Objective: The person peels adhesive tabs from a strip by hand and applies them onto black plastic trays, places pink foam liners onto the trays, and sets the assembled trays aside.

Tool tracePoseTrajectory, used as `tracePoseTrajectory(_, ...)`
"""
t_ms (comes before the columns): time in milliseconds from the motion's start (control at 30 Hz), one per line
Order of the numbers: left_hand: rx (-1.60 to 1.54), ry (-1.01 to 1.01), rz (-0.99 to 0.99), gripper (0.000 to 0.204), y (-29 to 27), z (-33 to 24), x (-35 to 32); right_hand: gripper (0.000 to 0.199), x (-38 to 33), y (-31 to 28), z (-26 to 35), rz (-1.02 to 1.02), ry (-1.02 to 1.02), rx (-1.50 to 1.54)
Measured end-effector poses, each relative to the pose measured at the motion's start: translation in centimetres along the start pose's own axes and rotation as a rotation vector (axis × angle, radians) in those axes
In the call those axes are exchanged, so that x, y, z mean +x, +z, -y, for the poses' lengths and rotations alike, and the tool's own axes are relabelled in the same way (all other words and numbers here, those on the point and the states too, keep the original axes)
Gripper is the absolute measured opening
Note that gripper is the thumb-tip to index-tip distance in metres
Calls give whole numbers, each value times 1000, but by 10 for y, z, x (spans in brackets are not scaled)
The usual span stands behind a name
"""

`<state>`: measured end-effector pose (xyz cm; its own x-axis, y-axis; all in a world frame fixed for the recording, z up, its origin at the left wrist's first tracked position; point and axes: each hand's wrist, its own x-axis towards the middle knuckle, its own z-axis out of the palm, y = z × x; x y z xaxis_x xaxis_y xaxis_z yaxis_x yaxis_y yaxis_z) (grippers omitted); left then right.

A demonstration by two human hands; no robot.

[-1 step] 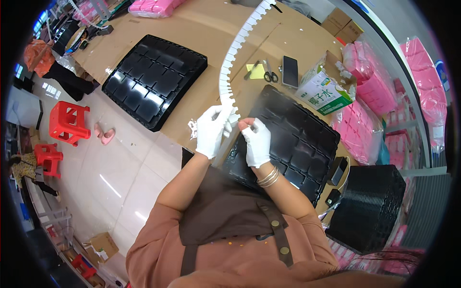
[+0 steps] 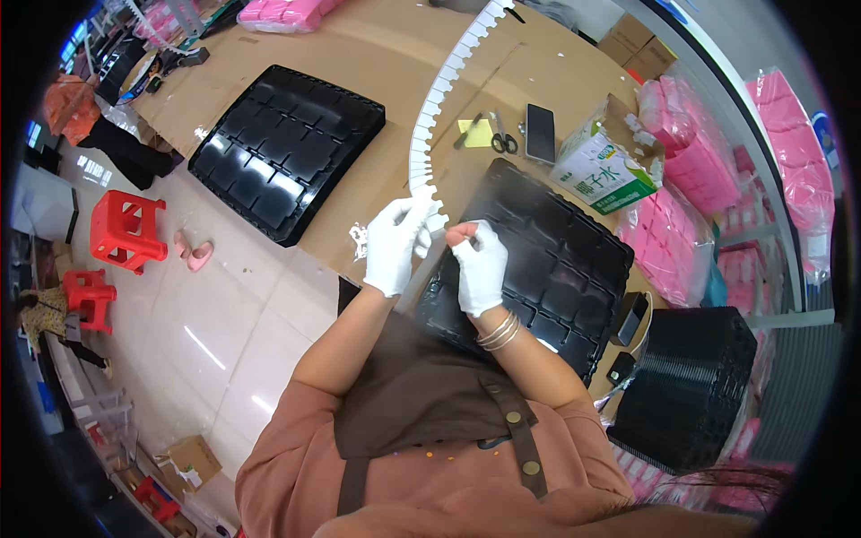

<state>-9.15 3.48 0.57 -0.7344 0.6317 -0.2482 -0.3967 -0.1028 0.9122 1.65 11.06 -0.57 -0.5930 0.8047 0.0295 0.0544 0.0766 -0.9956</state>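
Observation:
A long white strip with a notched edge [image 2: 430, 109] curves from the far end of the table toward me. My left hand [image 2: 389, 247], in a white glove, is closed on its near end. Just right of that end is my right hand [image 2: 482, 269], gloved with bare fingertips showing. Its thumb and fingers are pinched together; whatever they hold, if anything, is too small to make out. Beneath my right hand lies a black moulded tray with square cells [image 2: 556, 260]. Another such black tray [image 2: 285, 148] rests farther off to the left.
Scissors [image 2: 504, 139], a yellow note [image 2: 475, 134] and a phone [image 2: 540, 133] lie beyond the nearer tray. An open carton [image 2: 605, 166] and bagged pink trays [image 2: 668, 238] stand at right, near a stack of black trays [image 2: 686, 386]. Red stools [image 2: 127, 229] stand on the floor.
The right hand's fingers have shifted very slightly. The white strip stays in the left hand, and the trays are where they were.

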Motion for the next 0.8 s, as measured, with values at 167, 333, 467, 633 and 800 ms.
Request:
tracePoseTrajectory(167,-321,-112,-134,28,-16,17,16,14,23,-25,10,-104,-392,-308)
tracePoseTrajectory(333,-277,-67,-94,29,-25,23,12,3,135,-87,-28,-77,-313,-883)
tracePoseTrajectory(467,-253,-79,-116,29,-20,18,5,6,163,-88,-65,16,-239,-1088)
tracePoseTrajectory(633,-161,-60,-108,28,-27,25,3,8,157,-78,-60,-44,-203,-1195)
tracePoseTrajectory(800,-111,-60,-77,26,-18,25,0,8,129,-86,-44,-24,-210,-958)
